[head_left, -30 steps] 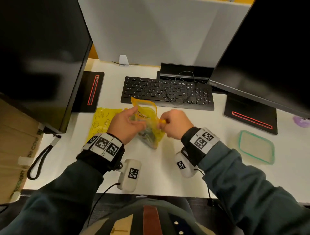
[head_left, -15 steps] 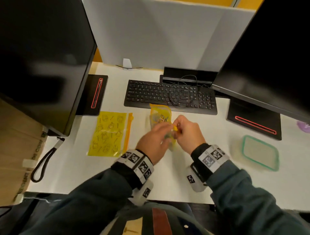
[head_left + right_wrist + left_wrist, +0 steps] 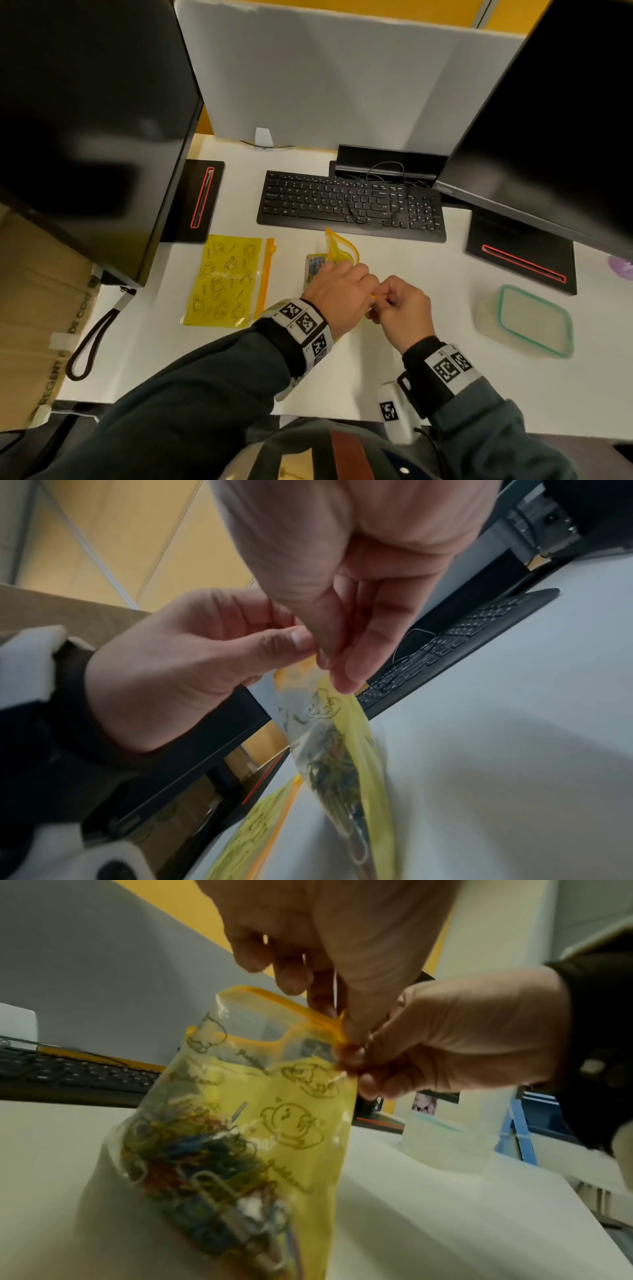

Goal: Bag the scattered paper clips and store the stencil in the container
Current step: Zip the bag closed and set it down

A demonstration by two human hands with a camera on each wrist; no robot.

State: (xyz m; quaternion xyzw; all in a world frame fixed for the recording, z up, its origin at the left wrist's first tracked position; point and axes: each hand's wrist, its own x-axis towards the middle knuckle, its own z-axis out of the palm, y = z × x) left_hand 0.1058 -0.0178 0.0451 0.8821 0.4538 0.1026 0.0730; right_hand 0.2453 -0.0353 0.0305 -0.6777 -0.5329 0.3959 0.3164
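Shifted rightward, both hands (image 3: 370, 298) pinch the yellow bag (image 3: 291, 1096), seemingly half-sealed, holding colored clips (image 3: 192, 1153).

Two bags (image 3: 337, 255) (image 3: 227, 279), two monitors (image 3: 85, 120) (image 3: 548, 120)

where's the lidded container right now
In the head view the container sits on the white desk at the right, beyond the right hand and in front of the right monitor's base.
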